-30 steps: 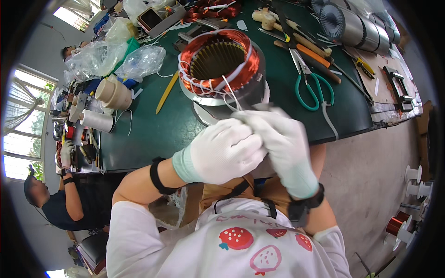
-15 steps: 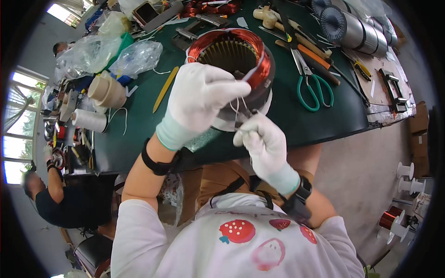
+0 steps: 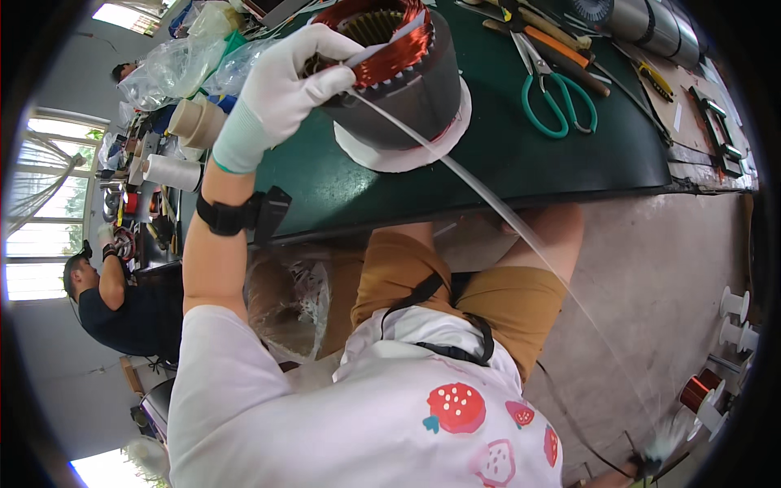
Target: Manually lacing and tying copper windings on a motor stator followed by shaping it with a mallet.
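Observation:
A motor stator [image 3: 399, 102] with a dark cylindrical body and red-brown copper windings [image 3: 407, 61] stands on a round white pad [image 3: 443, 138] on the bench. My left hand [image 3: 285, 85], in a white glove with a mint cuff, is closed over the near left rim of the windings, thumb outside. From beside that thumb a thin white cord [image 3: 464, 173] runs straight and taut toward the lower right. At its far end is my right hand [image 3: 665, 439], gloved, low by the picture's edge and smeared by motion. The cord leads into it, but single fingers do not show.
Teal-handled scissors [image 3: 543, 106] and several tools lie right of the stator on the green bench [image 3: 521, 163]. Plastic bags [image 3: 175, 77] and a white thread spool [image 3: 172, 172] are at left. Wire spools [image 3: 701, 394] stand at right. Another person [image 3: 130, 301] sits at far left.
My right hand has swept from beside the stator far down to the right, drawing the cord out straight. My left hand has moved onto the winding rim. The view has shifted.

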`<state>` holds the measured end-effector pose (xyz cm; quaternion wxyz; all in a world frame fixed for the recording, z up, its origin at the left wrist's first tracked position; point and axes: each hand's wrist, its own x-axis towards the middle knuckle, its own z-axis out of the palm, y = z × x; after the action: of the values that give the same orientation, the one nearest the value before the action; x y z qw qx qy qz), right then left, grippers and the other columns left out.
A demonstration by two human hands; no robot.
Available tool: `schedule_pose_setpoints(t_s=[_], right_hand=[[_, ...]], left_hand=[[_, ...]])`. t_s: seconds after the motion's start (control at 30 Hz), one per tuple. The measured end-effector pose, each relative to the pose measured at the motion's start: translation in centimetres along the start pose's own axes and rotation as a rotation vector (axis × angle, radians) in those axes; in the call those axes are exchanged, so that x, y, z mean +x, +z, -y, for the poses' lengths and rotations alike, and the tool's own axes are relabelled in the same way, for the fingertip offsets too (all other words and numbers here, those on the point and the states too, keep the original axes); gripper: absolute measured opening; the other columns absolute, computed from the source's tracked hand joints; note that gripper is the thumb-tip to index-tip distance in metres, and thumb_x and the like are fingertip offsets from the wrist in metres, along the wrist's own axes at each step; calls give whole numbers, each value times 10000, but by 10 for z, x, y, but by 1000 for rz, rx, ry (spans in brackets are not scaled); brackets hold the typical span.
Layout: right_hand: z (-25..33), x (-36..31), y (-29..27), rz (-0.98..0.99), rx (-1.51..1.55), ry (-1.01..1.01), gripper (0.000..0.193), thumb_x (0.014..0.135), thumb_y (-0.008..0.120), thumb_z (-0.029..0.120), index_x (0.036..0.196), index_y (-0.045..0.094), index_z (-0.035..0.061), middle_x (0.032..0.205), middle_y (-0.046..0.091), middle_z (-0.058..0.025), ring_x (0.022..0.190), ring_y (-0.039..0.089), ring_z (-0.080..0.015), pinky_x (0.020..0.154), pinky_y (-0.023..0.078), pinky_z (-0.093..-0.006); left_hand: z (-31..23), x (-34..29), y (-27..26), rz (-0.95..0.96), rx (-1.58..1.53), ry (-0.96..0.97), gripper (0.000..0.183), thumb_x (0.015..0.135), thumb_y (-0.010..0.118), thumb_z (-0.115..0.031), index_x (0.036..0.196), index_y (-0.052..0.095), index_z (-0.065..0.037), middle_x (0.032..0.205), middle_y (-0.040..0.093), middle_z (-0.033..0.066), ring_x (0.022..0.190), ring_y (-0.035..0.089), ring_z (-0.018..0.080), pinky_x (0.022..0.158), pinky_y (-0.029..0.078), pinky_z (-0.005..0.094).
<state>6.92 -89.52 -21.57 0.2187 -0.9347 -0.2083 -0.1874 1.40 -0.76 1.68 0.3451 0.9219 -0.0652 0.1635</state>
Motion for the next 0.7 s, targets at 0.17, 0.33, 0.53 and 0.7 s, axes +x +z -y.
schedule_pose_setpoints(t_s=[0.17, 0.33, 0.53, 0.7], right_hand=[[-35, -1, -18, 162, -246, 175, 569, 935, 605, 252, 1407, 489, -45, 1265, 617, -148, 1073, 593, -197, 980, 474, -344], [368, 203, 135, 298, 939, 494, 414, 1025, 429, 142, 1394, 520, -22, 1244, 606, -106, 1062, 556, -133, 883, 436, -271], [592, 282, 147, 1303, 1724, 421, 328, 1051, 455, 268, 1188, 585, 0, 709, 631, -54, 457, 409, -45, 432, 331, -194], [612, 282, 157, 1145, 1997, 820, 329, 1072, 428, 269, 1176, 591, 3, 716, 618, -63, 446, 392, -63, 416, 310, -202]], left_hand=[[0, -10, 3, 17, -36, -6, 194, 954, 609, -68, 1113, 679, 17, 1099, 645, 61, 1030, 595, 154, 959, 451, 305], [-12, -3, 10, 85, 60, -18, 211, 950, 588, -33, 1145, 652, 13, 1070, 636, 53, 992, 597, 135, 930, 464, 287], [-14, 1, 3, 52, 54, -47, 209, 901, 663, -69, 1095, 666, 8, 985, 670, 41, 934, 627, 106, 859, 499, 272], [-13, 7, -4, 149, -58, -70, 213, 917, 686, -144, 1088, 680, -19, 961, 684, 47, 889, 645, 118, 835, 510, 271]])
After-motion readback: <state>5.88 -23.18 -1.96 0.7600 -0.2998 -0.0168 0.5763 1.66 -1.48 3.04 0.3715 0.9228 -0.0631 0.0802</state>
